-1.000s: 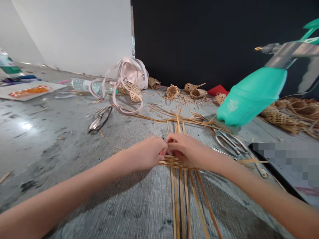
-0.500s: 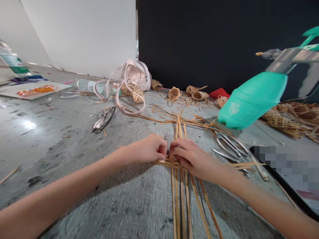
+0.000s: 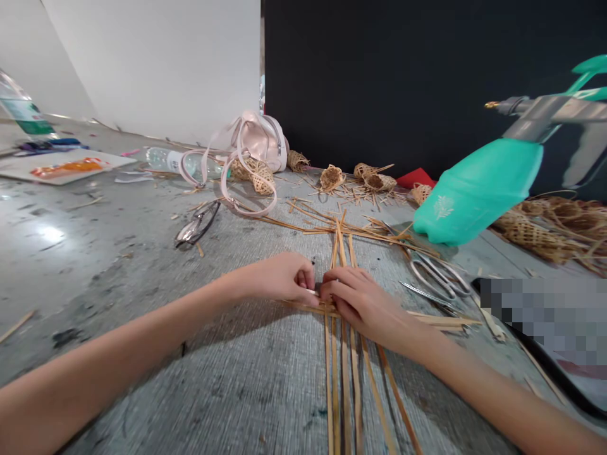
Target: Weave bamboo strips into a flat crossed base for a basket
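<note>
Several long bamboo strips (image 3: 345, 379) run lengthwise on the grey table, crossed by shorter sideways strips (image 3: 443, 320) that pass under my right hand. My left hand (image 3: 287, 278) is closed in a pinch on a pale strip at the left edge of the crossing. Close beside it, my right hand (image 3: 358, 300) rests over the crossing, its fingers bent and pressed onto the strips. The fingertips of both hands nearly meet, and the weave beneath them is mostly hidden.
Scissors (image 3: 439, 278) and a dark-edged tablet (image 3: 545, 341) lie to the right, near a green spray bottle (image 3: 478, 189). Behind are small woven baskets (image 3: 331, 178), loose strips, a pink bag (image 3: 260, 142) and a clear bottle (image 3: 165, 159). Glasses (image 3: 196, 222) lie left of centre.
My left hand has turned slightly, and a pale strip end now shows at its fingertips. The sideways strips on the right have shifted left. My right hand has barely moved.
</note>
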The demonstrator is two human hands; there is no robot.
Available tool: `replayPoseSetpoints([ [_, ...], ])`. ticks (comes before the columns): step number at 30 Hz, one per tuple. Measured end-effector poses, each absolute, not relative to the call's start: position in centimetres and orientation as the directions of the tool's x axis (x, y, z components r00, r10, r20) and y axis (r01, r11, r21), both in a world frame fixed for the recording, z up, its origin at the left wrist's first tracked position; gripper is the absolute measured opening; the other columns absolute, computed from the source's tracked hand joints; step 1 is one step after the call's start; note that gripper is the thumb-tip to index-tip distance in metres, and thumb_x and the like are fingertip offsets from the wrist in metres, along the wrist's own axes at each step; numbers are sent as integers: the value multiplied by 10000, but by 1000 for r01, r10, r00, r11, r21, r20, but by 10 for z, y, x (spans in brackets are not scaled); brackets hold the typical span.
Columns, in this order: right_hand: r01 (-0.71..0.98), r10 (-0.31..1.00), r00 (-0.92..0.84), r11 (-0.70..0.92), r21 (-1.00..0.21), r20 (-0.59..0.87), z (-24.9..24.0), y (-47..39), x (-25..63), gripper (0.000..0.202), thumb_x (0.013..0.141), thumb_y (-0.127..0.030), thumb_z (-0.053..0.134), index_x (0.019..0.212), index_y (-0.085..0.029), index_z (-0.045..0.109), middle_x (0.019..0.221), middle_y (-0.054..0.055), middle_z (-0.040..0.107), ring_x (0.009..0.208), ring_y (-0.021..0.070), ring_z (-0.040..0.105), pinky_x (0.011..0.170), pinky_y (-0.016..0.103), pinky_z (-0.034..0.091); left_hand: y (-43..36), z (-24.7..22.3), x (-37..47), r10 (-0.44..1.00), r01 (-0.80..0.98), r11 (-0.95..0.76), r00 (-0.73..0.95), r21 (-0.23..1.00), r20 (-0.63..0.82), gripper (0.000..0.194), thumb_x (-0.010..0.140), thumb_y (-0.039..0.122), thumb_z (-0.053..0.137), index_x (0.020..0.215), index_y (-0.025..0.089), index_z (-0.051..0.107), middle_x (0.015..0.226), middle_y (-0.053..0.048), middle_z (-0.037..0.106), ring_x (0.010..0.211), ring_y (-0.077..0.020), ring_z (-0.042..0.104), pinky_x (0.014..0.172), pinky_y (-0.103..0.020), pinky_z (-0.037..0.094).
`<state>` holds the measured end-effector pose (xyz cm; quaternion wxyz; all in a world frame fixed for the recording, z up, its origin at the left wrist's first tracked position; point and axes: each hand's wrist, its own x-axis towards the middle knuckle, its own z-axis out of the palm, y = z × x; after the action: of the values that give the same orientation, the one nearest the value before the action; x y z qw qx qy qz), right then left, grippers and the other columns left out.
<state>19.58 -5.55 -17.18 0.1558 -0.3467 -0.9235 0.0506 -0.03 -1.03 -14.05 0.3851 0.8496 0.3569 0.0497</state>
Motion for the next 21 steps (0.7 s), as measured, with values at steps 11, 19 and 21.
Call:
replayPoseSetpoints([
  [11, 778, 785, -538, 603, -177, 307, -151, -63, 196, 124, 839, -151, 414, 901, -185, 515, 1033, 89, 558, 971, 218, 501, 820, 402, 377, -14, -134, 4, 671, 579, -437, 719, 688, -179, 106, 721, 166, 540, 616, 156, 552, 581, 28, 536, 566, -121, 488, 525, -226, 340],
  [19, 884, 957, -288, 271, -380, 13, -147, -65, 228, 147, 819, -352, 505, 815, -209, 541, 731, 23, 617, 666, 187, 593, 587, 324, 448, -17, -131, 2, 698, 567, -428, 702, 704, -142, 77, 706, 161, 575, 631, 156, 558, 576, 35, 530, 545, -112, 478, 498, -218, 324],
  [21, 867, 956, -291, 246, -433, -38, -147, -65, 230, 105, 798, -264, 520, 890, -212, 521, 744, 7, 629, 689, 162, 608, 618, 297, 463, -18, -130, 2, 696, 557, -412, 703, 722, -146, 81, 706, 154, 572, 626, 153, 558, 542, 41, 519, 507, -103, 461, 472, -213, 312],
])
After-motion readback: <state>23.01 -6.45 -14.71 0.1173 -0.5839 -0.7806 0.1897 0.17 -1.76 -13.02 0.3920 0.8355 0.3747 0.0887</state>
